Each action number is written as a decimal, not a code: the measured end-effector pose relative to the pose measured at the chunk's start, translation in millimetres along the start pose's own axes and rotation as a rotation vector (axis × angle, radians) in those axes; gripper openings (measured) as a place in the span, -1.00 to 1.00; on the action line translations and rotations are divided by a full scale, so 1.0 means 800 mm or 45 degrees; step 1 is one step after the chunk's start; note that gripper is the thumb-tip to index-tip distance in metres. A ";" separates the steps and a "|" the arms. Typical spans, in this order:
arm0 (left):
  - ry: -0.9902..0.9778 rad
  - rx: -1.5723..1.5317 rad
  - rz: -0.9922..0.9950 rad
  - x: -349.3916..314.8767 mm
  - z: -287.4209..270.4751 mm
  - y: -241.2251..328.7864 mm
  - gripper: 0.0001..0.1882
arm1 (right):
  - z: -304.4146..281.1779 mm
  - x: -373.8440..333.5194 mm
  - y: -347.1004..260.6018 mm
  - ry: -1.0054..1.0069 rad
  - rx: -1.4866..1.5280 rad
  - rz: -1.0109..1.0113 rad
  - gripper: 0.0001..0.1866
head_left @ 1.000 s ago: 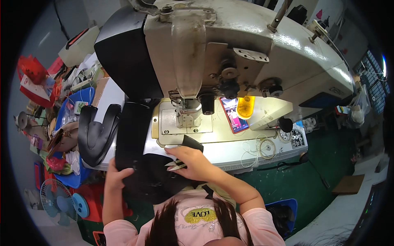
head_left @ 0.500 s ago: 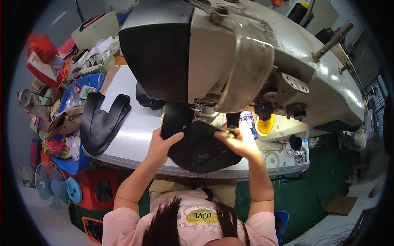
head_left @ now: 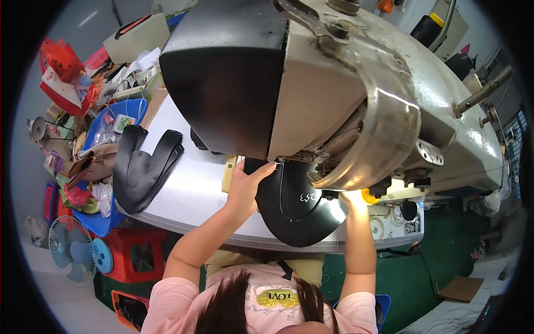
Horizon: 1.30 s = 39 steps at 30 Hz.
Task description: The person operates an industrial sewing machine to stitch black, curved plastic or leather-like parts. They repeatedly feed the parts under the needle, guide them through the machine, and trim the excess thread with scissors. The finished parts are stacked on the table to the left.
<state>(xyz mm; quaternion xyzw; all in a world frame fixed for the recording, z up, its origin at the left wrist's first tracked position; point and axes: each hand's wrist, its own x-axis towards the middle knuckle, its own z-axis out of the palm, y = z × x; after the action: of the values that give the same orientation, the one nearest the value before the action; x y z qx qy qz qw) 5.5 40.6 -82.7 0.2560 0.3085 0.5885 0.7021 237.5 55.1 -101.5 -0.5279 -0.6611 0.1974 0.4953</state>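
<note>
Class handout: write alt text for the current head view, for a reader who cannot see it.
A person's left hand is on a curved black piece at a sewing machine; the right hand is mostly hidden. More black pieces lie leftward on a table, near a blue basket.

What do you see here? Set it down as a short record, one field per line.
Left hand: at the left edge of the black piece, thumb on top
Right hand: at the piece's right side, mostly hidden; grip unclear
Black piece: curved front edge, white marking, partly under the sewing machine
Table: white, with a U-shaped black item toward the left
Farther left: blue basin of mixed things, fan, red stool
</note>
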 end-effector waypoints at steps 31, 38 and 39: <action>-0.092 0.193 -0.042 -0.027 0.011 0.010 -0.70 | 0.003 -0.012 0.035 0.406 0.442 0.013 -0.76; -0.057 0.304 -0.109 -0.044 -0.007 -0.016 -0.76 | 0.009 -0.050 -0.040 0.354 -0.665 -0.734 -0.76; -0.046 0.371 -0.128 -0.041 -0.009 -0.011 -0.77 | 0.015 -0.047 -0.045 0.408 -0.645 -0.731 -0.78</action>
<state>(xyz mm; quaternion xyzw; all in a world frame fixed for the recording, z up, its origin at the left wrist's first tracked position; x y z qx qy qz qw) 2.2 6.7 -90.1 0.3498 0.3905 0.4968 0.6916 207.3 11.2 -95.3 -0.4513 -0.7237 -0.2025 0.4812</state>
